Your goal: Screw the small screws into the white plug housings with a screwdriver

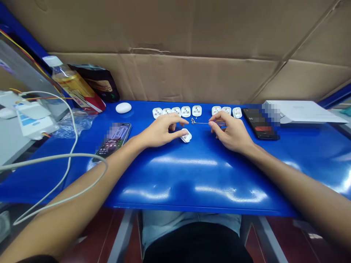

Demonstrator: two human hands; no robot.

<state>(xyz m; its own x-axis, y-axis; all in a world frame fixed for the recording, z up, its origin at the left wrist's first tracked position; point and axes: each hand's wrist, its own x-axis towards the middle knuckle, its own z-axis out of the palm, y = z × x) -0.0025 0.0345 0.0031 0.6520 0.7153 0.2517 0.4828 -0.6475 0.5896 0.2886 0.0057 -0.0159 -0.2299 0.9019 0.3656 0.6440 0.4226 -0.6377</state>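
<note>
My left hand (161,129) rests on the blue tabletop (189,179), its thumb and fingertips on a small white plug housing (186,136). My right hand (230,131) pinches a thin-shafted precision screwdriver (203,123), whose metal shaft points left. Its tip lies close to a few tiny metal screws (192,121) on the table. A row of several white plug housings (186,111) stands just beyond both hands. The screwdriver's handle is partly hidden by my right fingers.
A phone (113,138) lies left of my left hand, and a black phone (260,124) lies right of my right hand. Further out are a white mouse (123,107), a plastic bottle (72,86), a white cable (68,146) and a white box (304,111). Cardboard (175,29) lines the back.
</note>
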